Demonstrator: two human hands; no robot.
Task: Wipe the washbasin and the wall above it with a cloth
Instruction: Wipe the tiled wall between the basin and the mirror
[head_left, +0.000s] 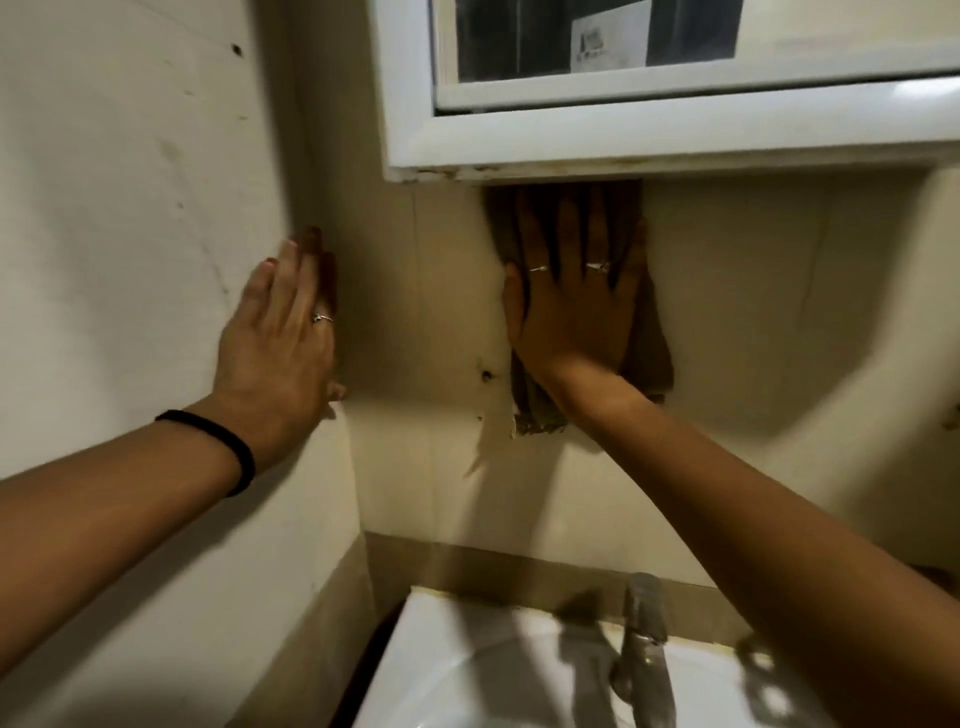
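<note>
Cream walls are meeting in a corner above a white washbasin (441, 654), whose metal tap (644, 644) is standing near its back edge. Overhead, a white-framed mirror cabinet (670, 140) is jutting out from the back wall (753, 291). The right hand (571, 296) is lying flat with fingers spread and straight, pressing a brownish cloth (652, 353) against that wall just under the cabinet's lower edge; the cloth is showing around the palm and below the wrist. The left hand (283, 332) is resting open on the side wall (130, 208) beside the corner, fingers straight and together, holding nothing, with a black band (228, 447) circling its wrist.
</note>
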